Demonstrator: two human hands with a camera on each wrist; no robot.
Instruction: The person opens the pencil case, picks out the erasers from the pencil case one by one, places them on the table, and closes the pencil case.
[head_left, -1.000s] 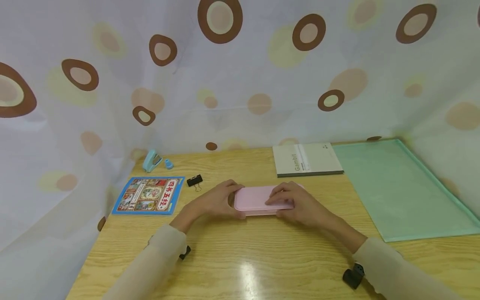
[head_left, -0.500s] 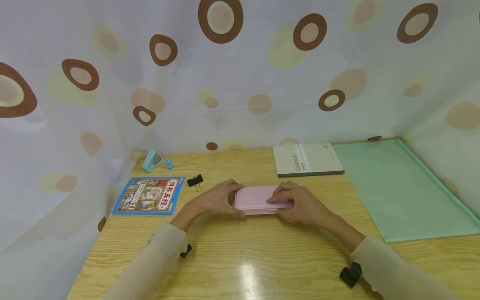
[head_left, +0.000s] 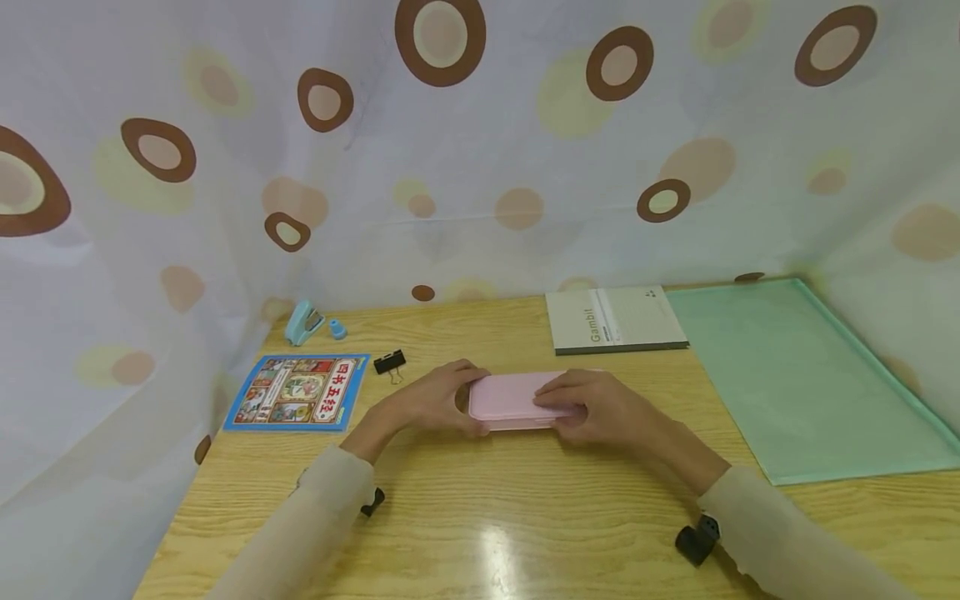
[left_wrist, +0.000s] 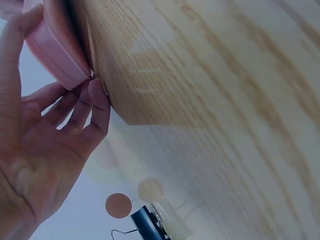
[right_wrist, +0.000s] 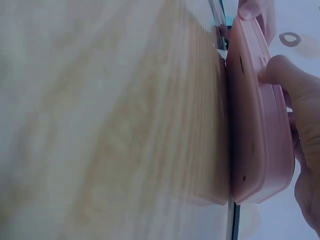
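Observation:
A pink pencil case (head_left: 510,397) with rounded corners lies lengthwise across the middle of the wooden table, its lid down. My left hand (head_left: 429,402) grips its left end; in the left wrist view the thumb is on the front side of the case (left_wrist: 56,52) and the fingers reach round the end at the table. At the right end, my right hand (head_left: 611,410) holds the case with curled fingers on the lid. The right wrist view shows that thumb (right_wrist: 280,72) at the front seam, close to a small catch. The inside of the case is hidden.
At left lie a blue-bordered booklet (head_left: 296,392), a black binder clip (head_left: 389,361), a light-blue stapler (head_left: 302,322) and a small blue item (head_left: 337,329). A grey notebook (head_left: 615,319) and a pale green mat (head_left: 810,383) lie right. A patterned curtain (head_left: 480,167) stands behind.
The right hand and wrist have shifted slightly left and its knuckles have dropped a little. The left hand and the pencil case stay in place.

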